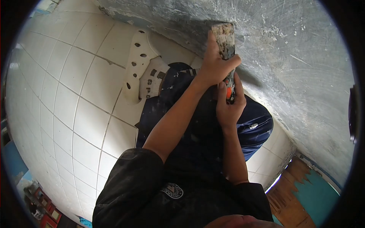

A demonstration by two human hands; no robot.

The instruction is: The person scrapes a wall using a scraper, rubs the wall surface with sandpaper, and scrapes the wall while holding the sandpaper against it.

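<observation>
1. Head view, near: right hand (230,111) partly closed around the low end of a paint-crusted tool (226,41).
2. Farther: left hand (217,69) grips its middle, thumb spread.
3. Tool beside grey wall (289,57), right of white shoe (134,64).

Daylight-like brightness falls on the tiles (93,79) left of the fingers (238,85), with pale glare across their glossy faces; its source cannot be told. The grey wall (304,68), right of the fingers, is more dimly lit, yet its scratches read clearly. Soft dark shadows lie on it either side of the tool (227,41), just beside the fingers. Below them, the black shirt (190,197) sinks into gloom. A thin gap (273,183) glares white, lower right. Far from the fingers, lines bow, edges smear and black corners close in.
</observation>
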